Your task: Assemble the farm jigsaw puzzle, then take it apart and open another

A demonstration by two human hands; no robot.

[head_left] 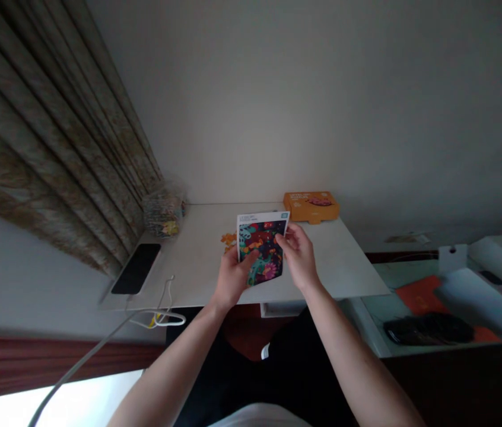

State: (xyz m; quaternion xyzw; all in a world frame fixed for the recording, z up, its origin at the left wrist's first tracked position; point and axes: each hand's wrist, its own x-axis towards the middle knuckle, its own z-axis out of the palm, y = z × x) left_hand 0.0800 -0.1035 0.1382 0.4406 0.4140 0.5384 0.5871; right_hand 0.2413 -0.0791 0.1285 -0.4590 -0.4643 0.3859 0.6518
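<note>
left hand (232, 280) and right hand (299, 258) both grip a bright picture card (263, 237) by its sides. its long side points away from the body. orange puzzle pieces (228, 240) lie just past the left hand.

Head-worn cam looks fwd & down, close over hands (233, 279) and desk (197, 261).

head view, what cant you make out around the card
Head view:
- card: small print too small to read; left hand and right hand cover parts of it
- orange pieces: partly hidden behind the card
- orange box: print too blurred
- clear bag: contents too blurred to name
</note>
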